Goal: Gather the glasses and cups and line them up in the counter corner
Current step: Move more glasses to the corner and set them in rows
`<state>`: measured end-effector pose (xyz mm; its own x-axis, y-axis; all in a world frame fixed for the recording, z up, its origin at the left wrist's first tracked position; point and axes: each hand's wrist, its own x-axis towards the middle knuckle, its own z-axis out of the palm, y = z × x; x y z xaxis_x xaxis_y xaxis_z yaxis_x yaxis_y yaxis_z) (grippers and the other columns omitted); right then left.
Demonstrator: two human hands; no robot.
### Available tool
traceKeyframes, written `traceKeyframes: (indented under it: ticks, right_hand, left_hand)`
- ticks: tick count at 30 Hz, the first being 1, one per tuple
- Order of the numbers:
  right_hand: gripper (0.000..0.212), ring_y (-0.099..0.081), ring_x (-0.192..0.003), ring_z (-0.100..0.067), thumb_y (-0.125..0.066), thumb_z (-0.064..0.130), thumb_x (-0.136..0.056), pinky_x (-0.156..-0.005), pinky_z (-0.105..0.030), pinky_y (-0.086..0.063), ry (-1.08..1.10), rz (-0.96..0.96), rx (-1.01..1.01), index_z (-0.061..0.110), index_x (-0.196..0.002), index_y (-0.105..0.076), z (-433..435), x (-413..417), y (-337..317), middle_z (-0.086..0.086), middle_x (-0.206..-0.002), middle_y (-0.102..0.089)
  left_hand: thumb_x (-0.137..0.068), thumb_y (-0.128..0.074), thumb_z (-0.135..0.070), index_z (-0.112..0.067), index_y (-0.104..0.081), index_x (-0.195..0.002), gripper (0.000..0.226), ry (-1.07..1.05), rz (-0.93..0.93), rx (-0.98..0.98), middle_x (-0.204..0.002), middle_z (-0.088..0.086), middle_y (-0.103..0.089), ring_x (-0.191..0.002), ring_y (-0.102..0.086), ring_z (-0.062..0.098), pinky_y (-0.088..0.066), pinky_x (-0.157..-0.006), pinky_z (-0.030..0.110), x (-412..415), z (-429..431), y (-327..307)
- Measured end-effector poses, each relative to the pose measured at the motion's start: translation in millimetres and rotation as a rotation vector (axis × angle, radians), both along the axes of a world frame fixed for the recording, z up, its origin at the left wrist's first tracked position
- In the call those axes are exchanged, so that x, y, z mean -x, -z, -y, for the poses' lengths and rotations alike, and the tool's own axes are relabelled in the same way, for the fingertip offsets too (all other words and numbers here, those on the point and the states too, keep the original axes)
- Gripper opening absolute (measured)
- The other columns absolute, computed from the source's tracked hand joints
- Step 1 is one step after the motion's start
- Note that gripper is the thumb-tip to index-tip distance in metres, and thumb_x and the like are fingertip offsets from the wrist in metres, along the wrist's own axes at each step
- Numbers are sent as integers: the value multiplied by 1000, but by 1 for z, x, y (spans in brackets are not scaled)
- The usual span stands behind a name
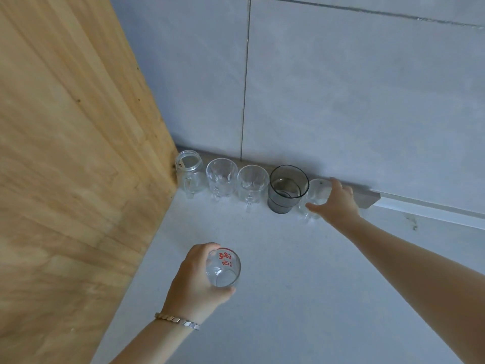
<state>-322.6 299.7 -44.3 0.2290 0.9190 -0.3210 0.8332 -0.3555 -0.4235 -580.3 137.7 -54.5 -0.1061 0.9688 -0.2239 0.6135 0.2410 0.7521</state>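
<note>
A row of glassware stands along the back wall from the corner: a clear jar mug (189,170), two clear handled cups (221,177) (252,183), a dark smoked tumbler (287,189), and a clear cup (316,197) at the right end. My right hand (336,202) grips that last cup by its rim, partly hiding it. My left hand (195,281) holds a clear glass with red print (223,267) above the counter, nearer to me.
A wooden panel (78,153) forms the left wall of the corner. Grey tiles (341,101) form the back wall above a low ledge (372,198). The white counter (288,298) stretches toward me and to the right.
</note>
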Motion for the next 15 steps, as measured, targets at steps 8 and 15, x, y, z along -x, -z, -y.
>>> traceKeyframes:
  ticks: [8,15]
  right_hand:
    - [60,-52,-110,-32,-71,25,-80,-85,-36,-44,-75,85,203,-1,-122,-38,41,-6,1,-19,-122,-51]
    - [62,-56,-113,-18,-60,31,-87,-97,-30,-46,-339,71,261,19,-142,-33,84,-6,0,0,-123,-59]
  left_hand:
    - [-57,-75,-12,-13,-51,-120,68,-50,-90,40,-112,-3,-48,-110,-56,21,-43,-86,22,18,-32,-6]
    - [-64,-73,-11,-13,-50,-120,61,-105,-387,90,-123,10,-50,-108,-56,30,-48,-85,35,57,-117,-27]
